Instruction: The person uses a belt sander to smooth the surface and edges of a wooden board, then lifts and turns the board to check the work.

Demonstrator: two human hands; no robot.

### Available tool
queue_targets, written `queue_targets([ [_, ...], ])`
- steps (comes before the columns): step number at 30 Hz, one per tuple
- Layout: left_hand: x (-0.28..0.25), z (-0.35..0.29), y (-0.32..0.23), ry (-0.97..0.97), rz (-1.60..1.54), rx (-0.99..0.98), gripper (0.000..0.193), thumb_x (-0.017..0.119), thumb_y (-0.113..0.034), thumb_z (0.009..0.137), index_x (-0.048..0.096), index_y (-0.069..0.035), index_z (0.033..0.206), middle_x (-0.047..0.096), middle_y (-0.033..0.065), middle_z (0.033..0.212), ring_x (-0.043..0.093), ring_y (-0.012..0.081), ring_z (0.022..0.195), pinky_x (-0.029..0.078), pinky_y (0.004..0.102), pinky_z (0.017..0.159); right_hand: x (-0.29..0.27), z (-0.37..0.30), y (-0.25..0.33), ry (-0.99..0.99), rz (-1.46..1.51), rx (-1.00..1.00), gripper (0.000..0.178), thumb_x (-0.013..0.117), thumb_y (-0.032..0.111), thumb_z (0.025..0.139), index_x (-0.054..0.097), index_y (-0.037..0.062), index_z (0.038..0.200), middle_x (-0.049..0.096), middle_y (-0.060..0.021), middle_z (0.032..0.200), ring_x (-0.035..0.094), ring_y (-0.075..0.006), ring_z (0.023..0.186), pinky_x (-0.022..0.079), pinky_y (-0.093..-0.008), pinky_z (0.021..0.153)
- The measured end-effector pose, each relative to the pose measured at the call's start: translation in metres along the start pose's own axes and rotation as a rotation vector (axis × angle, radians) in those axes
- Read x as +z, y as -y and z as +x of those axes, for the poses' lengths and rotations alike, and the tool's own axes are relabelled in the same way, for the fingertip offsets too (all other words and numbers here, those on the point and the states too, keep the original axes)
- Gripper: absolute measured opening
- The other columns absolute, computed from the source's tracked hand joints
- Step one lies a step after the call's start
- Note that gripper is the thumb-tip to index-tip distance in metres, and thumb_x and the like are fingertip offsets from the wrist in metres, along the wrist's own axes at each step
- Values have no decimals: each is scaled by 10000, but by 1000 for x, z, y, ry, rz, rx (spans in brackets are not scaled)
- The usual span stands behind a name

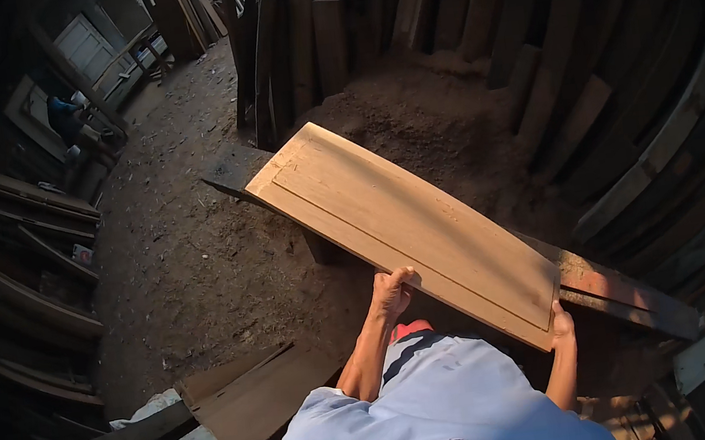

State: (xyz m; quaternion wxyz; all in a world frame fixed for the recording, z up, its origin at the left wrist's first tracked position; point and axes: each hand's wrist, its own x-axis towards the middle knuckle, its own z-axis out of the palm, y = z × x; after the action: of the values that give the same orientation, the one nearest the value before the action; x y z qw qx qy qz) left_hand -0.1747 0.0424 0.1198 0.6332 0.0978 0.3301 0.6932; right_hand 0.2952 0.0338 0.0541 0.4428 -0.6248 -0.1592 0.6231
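Observation:
A long, light-coloured wooden panel (pixel 406 222) with a groove running inside its edges lies slantwise in front of me, over a dark workbench (pixel 611 283). My left hand (pixel 394 289) is closed round its near long edge, around the middle. At the panel's right end, my right hand (pixel 562 322) grips the short edge close to the near corner; part of its fingers is hidden by the wood. Sunlight and a band of shadow fall across the panel's face.
Many upright boards (pixel 467 4) lean along the far and right sides. Stacked planks (pixel 32 259) line the left. A brown board (pixel 259 394) lies at the lower left, near me. Another person (pixel 73 127) is far off at the upper left, beyond the chip-strewn dirt floor (pixel 185 214).

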Motion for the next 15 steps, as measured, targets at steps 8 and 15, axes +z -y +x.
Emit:
queue_targets([
  [8,16,-36,8,-33,179,-227,120,757,-84,835,701,18,867,650,53,809,602,140,766,465,287,704,-35,31,-66,-204,42,70,660,541,508,1025,553,-74,1335,624,-190,1320,655,-355,1119,549,-536,920],
  [15,12,-31,4,15,565,-403,408,805,-290,841,713,54,1040,664,60,969,582,129,896,475,290,786,-32,19,-59,-222,49,26,678,554,515,1017,538,-66,1366,605,-165,1377,614,-334,1193,492,-496,1010],
])
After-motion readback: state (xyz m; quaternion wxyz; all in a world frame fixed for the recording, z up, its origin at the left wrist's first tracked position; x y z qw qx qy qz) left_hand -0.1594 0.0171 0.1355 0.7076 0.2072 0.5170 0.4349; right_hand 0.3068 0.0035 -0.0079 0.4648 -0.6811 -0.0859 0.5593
